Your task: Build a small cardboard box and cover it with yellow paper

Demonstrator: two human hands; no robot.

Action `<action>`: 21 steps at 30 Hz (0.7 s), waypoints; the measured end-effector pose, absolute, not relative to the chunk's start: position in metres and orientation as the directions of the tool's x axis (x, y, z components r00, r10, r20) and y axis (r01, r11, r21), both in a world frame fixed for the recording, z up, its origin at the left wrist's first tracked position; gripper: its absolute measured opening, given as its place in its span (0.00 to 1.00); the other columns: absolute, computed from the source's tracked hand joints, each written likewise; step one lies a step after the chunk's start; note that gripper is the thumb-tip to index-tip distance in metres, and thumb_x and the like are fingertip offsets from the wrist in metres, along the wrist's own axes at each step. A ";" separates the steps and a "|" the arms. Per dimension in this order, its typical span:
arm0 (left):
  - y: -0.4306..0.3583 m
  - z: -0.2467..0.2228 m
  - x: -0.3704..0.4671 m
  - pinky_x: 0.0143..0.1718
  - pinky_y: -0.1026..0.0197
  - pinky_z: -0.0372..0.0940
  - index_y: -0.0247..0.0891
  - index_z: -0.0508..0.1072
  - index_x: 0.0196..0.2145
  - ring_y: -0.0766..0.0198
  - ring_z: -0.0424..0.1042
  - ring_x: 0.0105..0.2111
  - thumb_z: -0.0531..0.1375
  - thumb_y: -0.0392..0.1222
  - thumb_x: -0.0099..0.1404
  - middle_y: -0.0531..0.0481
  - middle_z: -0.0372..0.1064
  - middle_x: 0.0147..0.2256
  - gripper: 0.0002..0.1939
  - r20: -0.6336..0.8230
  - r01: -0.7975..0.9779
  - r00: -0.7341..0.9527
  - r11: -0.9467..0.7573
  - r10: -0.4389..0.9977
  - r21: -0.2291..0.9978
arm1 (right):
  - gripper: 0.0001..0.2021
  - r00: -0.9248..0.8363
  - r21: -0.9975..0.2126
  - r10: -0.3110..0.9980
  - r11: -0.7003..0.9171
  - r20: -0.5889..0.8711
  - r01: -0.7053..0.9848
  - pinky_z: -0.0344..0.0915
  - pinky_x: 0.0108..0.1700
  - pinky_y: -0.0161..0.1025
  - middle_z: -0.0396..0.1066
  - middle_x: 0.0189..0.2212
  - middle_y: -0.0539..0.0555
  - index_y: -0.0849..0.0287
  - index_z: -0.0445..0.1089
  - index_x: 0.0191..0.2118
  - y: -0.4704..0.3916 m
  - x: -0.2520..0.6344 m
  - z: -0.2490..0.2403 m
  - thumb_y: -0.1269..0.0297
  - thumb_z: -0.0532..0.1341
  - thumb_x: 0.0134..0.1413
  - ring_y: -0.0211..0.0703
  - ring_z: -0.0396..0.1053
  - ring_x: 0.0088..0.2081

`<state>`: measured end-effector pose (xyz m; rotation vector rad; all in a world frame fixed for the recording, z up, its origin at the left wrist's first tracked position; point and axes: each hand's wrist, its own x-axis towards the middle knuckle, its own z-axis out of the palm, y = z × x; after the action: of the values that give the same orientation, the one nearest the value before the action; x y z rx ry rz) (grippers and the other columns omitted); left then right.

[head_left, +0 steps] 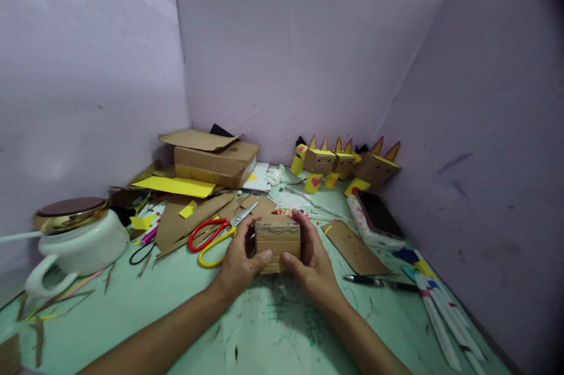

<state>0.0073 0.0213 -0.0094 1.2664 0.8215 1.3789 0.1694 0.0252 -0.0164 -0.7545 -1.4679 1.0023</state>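
Forearms nearest, entering from the bottom edge. Left hand and right hand both clamped on a small cardboard block, fingers along its sides, thumbs on the ribbed near face; block held mid-table. Cannot tell whether its base touches down.

Lilac panels enclose the green tabletop at left, back and right. Brown carton at back left, loose cardboard sheet on top. White mug far left, under a gold-rimmed lid. Back right, a row of cardboard-headed figures on yellow tubes. Cardboard scraps crowd the ground from carton to block. Right of the right hand, a flat cardboard piece; beyond it, a dark phone on a white case. Scissors, red and yellow handles, blades parted, lie tight beside the left hand, the closest obstruction. White markers near right; pen just beyond. Smallest: black loop near the mug.
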 end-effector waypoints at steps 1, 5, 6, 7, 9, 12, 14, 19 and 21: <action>0.021 -0.010 0.008 0.49 0.55 0.61 0.39 0.57 0.52 0.52 0.66 0.48 0.67 0.40 0.49 0.42 0.64 0.49 0.34 0.251 -0.250 0.098 -0.220 0.963 0.943 | 0.36 -0.130 -0.908 0.899 0.412 0.419 -0.075 0.45 0.64 0.49 0.48 0.64 0.55 0.49 0.49 0.62 0.026 0.169 -0.016 0.55 0.64 0.49 0.50 0.46 0.64; 0.020 -0.006 0.009 0.46 0.56 0.62 0.40 0.59 0.49 0.53 0.67 0.45 0.68 0.41 0.48 0.45 0.66 0.45 0.33 0.223 -0.294 0.136 -0.176 0.965 0.939 | 0.44 -0.090 -0.949 0.945 0.314 0.316 -0.038 0.47 0.62 0.53 0.48 0.64 0.61 0.54 0.47 0.63 0.025 0.171 -0.008 0.47 0.65 0.43 0.54 0.46 0.64; 0.019 -0.005 0.009 0.45 0.56 0.62 0.41 0.59 0.49 0.54 0.68 0.45 0.68 0.42 0.48 0.45 0.66 0.44 0.32 0.212 -0.302 0.144 -0.161 0.966 0.940 | 0.46 -0.097 -0.954 0.949 0.298 0.299 -0.025 0.47 0.62 0.54 0.49 0.63 0.62 0.56 0.46 0.63 0.024 0.172 -0.006 0.45 0.65 0.41 0.56 0.47 0.64; 0.018 -0.003 0.009 0.45 0.56 0.63 0.41 0.59 0.48 0.54 0.68 0.44 0.68 0.43 0.48 0.45 0.67 0.43 0.32 0.199 -0.303 0.146 -0.148 0.969 0.942 | 0.46 -0.110 -0.958 0.952 0.285 0.284 -0.009 0.48 0.62 0.54 0.49 0.63 0.63 0.57 0.47 0.63 0.024 0.174 -0.003 0.44 0.65 0.41 0.57 0.48 0.63; 0.015 0.000 0.010 0.43 0.57 0.63 0.41 0.61 0.47 0.55 0.68 0.43 0.67 0.44 0.49 0.46 0.67 0.42 0.30 0.173 -0.284 0.133 -0.130 0.976 0.950 | 0.45 -0.142 -0.963 0.955 0.267 0.261 0.026 0.49 0.61 0.55 0.51 0.62 0.62 0.57 0.48 0.62 0.022 0.177 0.000 0.45 0.65 0.41 0.58 0.51 0.62; 0.013 0.003 0.009 0.42 0.58 0.63 0.40 0.63 0.45 0.55 0.68 0.42 0.66 0.45 0.49 0.47 0.68 0.41 0.26 0.139 -0.240 0.100 -0.112 0.985 0.964 | 0.43 -0.179 -0.973 0.960 0.227 0.216 0.041 0.55 0.58 0.54 0.57 0.59 0.61 0.56 0.49 0.62 0.022 0.179 0.001 0.51 0.67 0.41 0.57 0.59 0.57; 0.014 0.004 0.008 0.41 0.57 0.63 0.39 0.64 0.45 0.55 0.68 0.41 0.66 0.43 0.49 0.46 0.68 0.41 0.25 0.116 -0.221 0.087 -0.094 0.989 0.971 | 0.42 -0.188 -0.983 0.967 0.181 0.172 0.032 0.59 0.55 0.53 0.62 0.56 0.60 0.56 0.49 0.62 0.021 0.179 0.002 0.54 0.67 0.42 0.56 0.63 0.54; 0.020 0.008 0.005 0.48 0.55 0.59 0.37 0.74 0.37 0.49 0.65 0.49 0.65 0.38 0.44 0.45 0.66 0.49 0.19 0.112 -0.249 0.056 -0.094 0.992 0.964 | 0.43 -0.195 -0.992 0.973 0.128 0.123 0.014 0.62 0.54 0.51 0.62 0.56 0.60 0.58 0.50 0.61 0.016 0.175 0.009 0.56 0.67 0.39 0.55 0.64 0.54; 0.021 0.010 0.005 0.51 0.54 0.57 0.36 0.76 0.33 0.48 0.64 0.50 0.65 0.37 0.43 0.45 0.67 0.48 0.15 0.127 -0.266 0.029 -0.114 0.991 0.957 | 0.43 -0.200 -0.990 0.971 0.136 0.128 0.024 0.62 0.54 0.51 0.61 0.57 0.61 0.58 0.51 0.61 0.014 0.172 0.012 0.56 0.67 0.38 0.56 0.62 0.55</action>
<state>0.0049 0.0210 0.0098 1.1165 0.9168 1.3773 0.1725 0.0143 0.0118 -1.0356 -1.4427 1.2336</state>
